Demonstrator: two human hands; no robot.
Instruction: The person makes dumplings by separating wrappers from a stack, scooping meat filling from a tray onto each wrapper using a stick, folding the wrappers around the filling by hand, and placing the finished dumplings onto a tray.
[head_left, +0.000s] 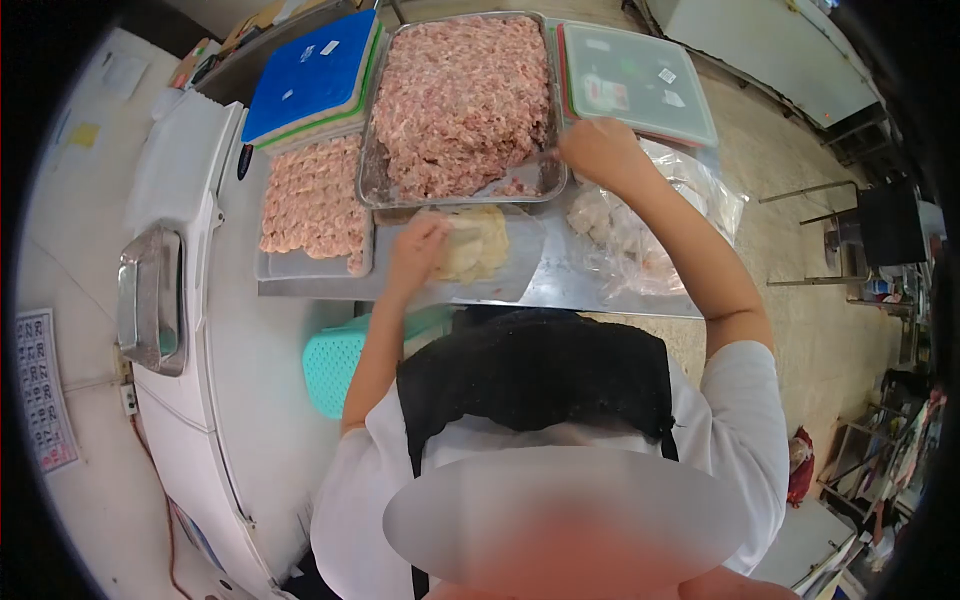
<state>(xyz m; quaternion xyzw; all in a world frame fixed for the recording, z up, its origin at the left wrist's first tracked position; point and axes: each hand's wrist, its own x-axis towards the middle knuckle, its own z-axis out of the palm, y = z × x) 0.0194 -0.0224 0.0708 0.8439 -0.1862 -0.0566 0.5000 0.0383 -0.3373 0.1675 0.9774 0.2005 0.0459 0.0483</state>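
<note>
My left hand (418,245) is at the left edge of a pile of thin, pale yellow wrappers (478,243), fingers blurred and bunched together; what they hold is too small to make out. My right hand (592,150) is closed round a thin utensil (543,157) that reaches into the lower right corner of a deep metal tray (460,199). Pink minced meat (462,95) fills most of that tray. Left of it, a shallow tray (300,266) carries rows of small meat-filled pieces (312,205).
Lidded containers, one blue (312,75) and one translucent (640,85), flank the meat tray. A clear plastic bag (655,225) with pale contents lies on the right of the metal table (560,284). A turquoise basket (335,368) stands below the left edge.
</note>
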